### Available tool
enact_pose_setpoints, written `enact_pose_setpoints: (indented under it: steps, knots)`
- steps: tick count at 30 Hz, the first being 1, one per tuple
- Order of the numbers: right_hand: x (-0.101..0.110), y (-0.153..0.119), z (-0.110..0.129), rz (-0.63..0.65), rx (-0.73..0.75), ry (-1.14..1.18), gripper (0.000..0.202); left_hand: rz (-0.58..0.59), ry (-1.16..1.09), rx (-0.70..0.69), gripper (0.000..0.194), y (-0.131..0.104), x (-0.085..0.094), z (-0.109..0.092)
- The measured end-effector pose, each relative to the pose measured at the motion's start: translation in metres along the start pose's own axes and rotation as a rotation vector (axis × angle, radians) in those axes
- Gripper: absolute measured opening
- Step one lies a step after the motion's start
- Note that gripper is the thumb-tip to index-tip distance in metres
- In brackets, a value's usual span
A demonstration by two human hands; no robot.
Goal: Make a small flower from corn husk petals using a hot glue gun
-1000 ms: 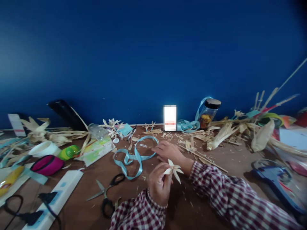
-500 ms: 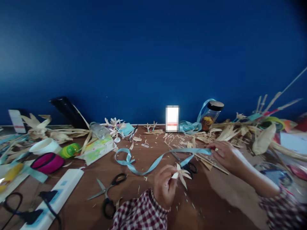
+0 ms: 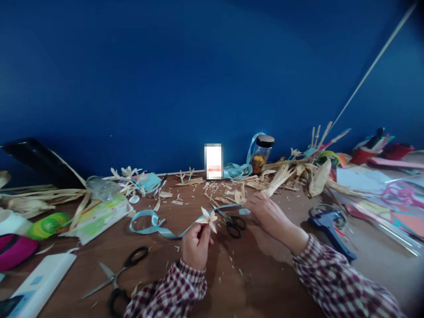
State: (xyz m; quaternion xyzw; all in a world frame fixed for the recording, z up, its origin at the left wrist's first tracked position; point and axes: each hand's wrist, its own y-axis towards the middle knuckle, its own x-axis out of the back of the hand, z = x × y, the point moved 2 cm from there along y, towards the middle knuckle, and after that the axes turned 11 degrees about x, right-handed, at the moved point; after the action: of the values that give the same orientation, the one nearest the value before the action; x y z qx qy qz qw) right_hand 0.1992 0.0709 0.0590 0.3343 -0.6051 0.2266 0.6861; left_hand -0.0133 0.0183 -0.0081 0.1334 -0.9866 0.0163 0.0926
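A small pale corn-husk flower is pinched between the thumb and fingers of my left hand, its petals spread upward. Light-blue ribbon curls over the brown table behind that hand. Its strip leads up to the closed fingertips of my right hand, which are bent downward and partly hidden. Between my hands lies a pair of black-handled scissors. Larger scissors lie spread to the left of my left hand.
Along the blue wall stand a jar and a bright, blurred-out screen, among dried husks and scraps. A blue glue gun lies at right. At left are a white power strip and a green tape dispenser.
The view has swung to the right, bringing the glue gun into sight. My hands have come closer together; the flower is raised and turned upward, and my right hand has moved inward with the ribbon.
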Motion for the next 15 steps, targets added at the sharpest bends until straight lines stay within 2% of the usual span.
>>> enact_pose_setpoints:
  steps: [6, 15]
  knots:
    - [-0.015, -0.004, -0.005, 0.026, -0.064, -0.145, 0.012, 0.014, -0.03, 0.033, 0.021, 0.001, 0.001, -0.009]
    - [-0.025, -0.006, -0.014, -0.01, -0.132, -0.152, 0.011, -0.019, -0.178, 0.136, 0.026, 0.006, 0.003, -0.009]
